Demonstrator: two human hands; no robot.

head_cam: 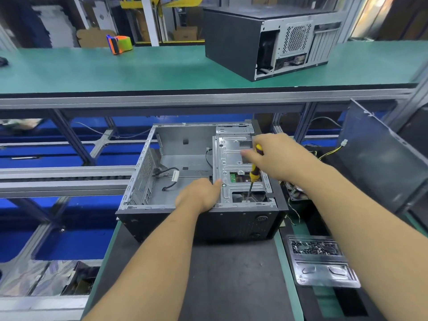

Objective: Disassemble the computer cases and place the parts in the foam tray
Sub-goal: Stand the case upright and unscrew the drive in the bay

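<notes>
1. head view, the step in hand: the open computer case (185, 181) lies on its side on the dark mat of the counter (222, 274), its open side up, close in front of the person. the right hand (275, 156) is curled round the yellow-and-black handle of a screwdriver (253, 172), whose tip is down on the silver drive bracket (240, 167) at the case's right end. i judge a bracket screw is being undone; the screw itself is too small to make out.
2. head view, the other hand: the left hand (199, 193) rests on the near top rim of the case, thumb against the bracket's left edge. the fingers go over the rim, so i cannot tell how far they curl; it looks like a bracing grip.
3. head view, next move: it likely calls for keeping the tip seated and upright while turning, then lifting the screw out. a clear tray of screws (317, 251) sits to the right. the foam tray i cannot pick out with certainty.
4. head view, direction: the case's long axis runs left to right; its perforated back panel is at the left. the screwdriver stands nearly upright, handle tilted slightly away, tip pointing down and toward the person.
5. head view, elsewhere: a second case (266, 42) waits on the green shelf (92, 70) above.
</notes>
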